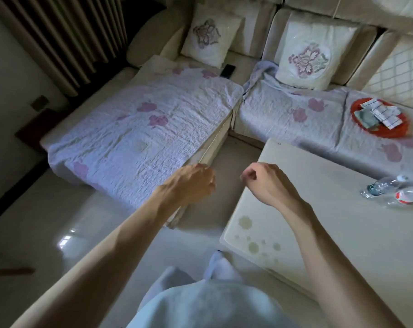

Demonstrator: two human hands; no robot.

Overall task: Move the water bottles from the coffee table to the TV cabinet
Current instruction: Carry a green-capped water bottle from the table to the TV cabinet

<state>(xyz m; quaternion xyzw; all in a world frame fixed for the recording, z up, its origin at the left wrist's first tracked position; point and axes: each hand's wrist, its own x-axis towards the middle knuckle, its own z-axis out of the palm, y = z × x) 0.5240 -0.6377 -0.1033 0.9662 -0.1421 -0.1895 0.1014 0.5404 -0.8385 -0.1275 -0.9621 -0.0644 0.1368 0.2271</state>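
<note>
Both hands hang curled into loose fists, holding nothing: the left hand over the floor, the right hand just above the near corner of the coffee table. Well off to the right of that fist, two water bottles lie on their sides, touching, long axes running roughly left-right. The right hand is clearly nearer, so it looks best placed to reach first.

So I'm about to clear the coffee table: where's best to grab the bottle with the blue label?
Probably around its middle, over the label. The blue-label bottle lies on its side on the coffee table, cap pointing away to the right, beside a red-label bottle. The right hand is nearer; come down from above with fingers across the barrel, since the neighbour crowds its near side.
</note>
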